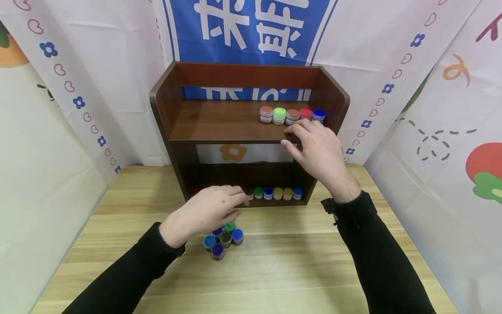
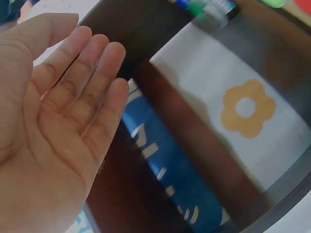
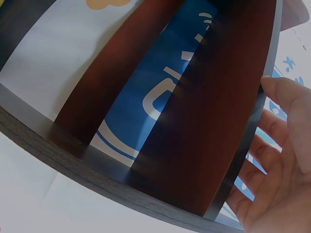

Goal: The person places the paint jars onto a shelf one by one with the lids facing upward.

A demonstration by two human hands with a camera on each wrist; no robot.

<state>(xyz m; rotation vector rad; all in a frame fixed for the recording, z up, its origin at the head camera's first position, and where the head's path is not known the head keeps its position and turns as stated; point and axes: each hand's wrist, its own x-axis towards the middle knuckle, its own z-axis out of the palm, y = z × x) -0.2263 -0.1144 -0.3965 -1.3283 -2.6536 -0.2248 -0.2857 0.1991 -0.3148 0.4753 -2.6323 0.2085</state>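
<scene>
My left hand (image 1: 208,209) hovers in front of the lower shelf's left half, above a cluster of small paint jars (image 1: 217,251) on the table. Its fingers are extended and its palm holds nothing in the left wrist view. My right hand (image 1: 317,150) is at the front edge of the upper shelf, just before a row of paint jars (image 1: 279,116) with red, green and blue lids. In the right wrist view its thumb (image 3: 279,90) lies at the shelf board's edge, with the loosely bent fingers beyond it. No jar shows in its grasp.
A dark brown two-tier shelf (image 1: 219,120) stands at the back of the wooden table (image 1: 274,270). On its lower tier is a second row of paint jars (image 1: 278,193), partly behind my left fingers. Printed cloth (image 1: 117,78) hangs behind and at both sides.
</scene>
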